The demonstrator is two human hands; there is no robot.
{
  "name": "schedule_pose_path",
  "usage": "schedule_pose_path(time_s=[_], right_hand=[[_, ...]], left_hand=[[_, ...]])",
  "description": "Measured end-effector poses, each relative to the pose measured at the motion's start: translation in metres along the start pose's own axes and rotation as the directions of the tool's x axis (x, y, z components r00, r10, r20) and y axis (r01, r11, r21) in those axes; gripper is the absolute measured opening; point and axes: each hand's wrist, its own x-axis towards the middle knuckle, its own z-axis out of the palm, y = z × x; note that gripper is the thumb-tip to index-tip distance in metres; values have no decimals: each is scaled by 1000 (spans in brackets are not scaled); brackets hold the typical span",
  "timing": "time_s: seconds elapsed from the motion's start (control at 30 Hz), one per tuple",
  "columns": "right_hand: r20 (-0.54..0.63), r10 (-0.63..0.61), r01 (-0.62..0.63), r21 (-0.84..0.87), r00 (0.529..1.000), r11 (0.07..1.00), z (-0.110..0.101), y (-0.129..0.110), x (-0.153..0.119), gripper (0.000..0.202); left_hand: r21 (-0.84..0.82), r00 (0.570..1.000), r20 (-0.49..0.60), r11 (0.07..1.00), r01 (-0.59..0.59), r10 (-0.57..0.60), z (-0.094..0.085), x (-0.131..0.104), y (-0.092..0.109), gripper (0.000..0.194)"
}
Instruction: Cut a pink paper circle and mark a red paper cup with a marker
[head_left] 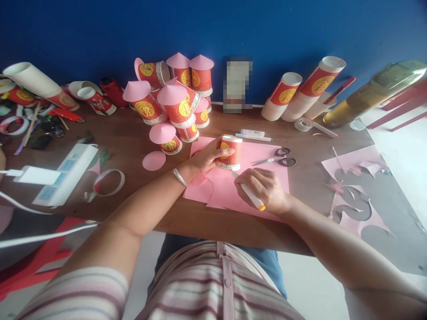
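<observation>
My left hand (213, 154) is wrapped round a red paper cup (236, 153) with a yellow print. The cup is bottom up, and drawn marks run along its white lower rim. My right hand (262, 189) grips a white marker (251, 195) with an orange end, its other end near the cup's lower rim. Beneath both hands lie sheets of pink paper (220, 195). Black-handled scissors (278, 157) rest partly open on the paper's right side. Behind the cup are a blue-ended marker (255, 137) and a small white labelled item (252, 133).
Red cups with pink paper cones (176, 100) stand clustered at back left, beside a pink disc (154, 161). Stacked cups (313, 89), a tape roll (303, 125) and a large bottle (370, 95) are at right. Pink scraps (360, 213) lie right; a power strip (66, 173) lies left.
</observation>
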Motion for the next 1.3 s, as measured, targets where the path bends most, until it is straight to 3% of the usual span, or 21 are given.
schedule_pose_path(time_s=[0.8, 1.3], right_hand=[[-9, -3, 3, -2, 1000, 1000, -1, -1, 4, 19], [7, -4, 5, -93, 1000, 996, -4, -1, 3, 23]], left_hand=[[-6, 1000, 22, 1000, -21, 21, 1, -1, 2, 44], [20, 1000, 4, 1000, -18, 18, 0, 0, 0, 43]])
